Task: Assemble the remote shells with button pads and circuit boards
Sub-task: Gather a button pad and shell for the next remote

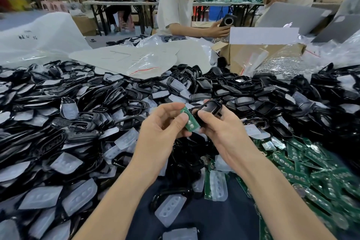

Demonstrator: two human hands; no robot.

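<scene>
We see the left hand [163, 126] raised above the middle of the tabletop [214, 220]. Its thumb and curled fingers pinch 1 green circuit board [191, 123]. The board is tilted, and the face with round silver contacts is turned toward us. The right hand [222, 130] is just beside it, fingers curled round 1 black remote shell [211, 108], with the thumb pressed on the shell's near side. Board and shell sit so close that we cannot tell whether they touch. Both hands are full, and neither is spread wide.

Under and around the hands, a heap of black shells [97, 99] covers the tabletop from the left edge across to the far right. Pale pads lie mixed in among them. Translucent button pads [169, 210] lie scattered toward the near edge, several on the bare dark surface between the forearms. Along the right edge, on the near side, a pile of green circuit boards [303, 171] spills beside the black heap, with a few pads on top of it.

Toward the far edge, clear plastic bags [136, 60] lie on flat white sheets. At the far right an open cardboard box [253, 50] stands among more bags. Beyond the far edge a person in a white shirt [175, 6] sits facing us, 1 hand holding a dark object whose kind we cannot make out.
</scene>
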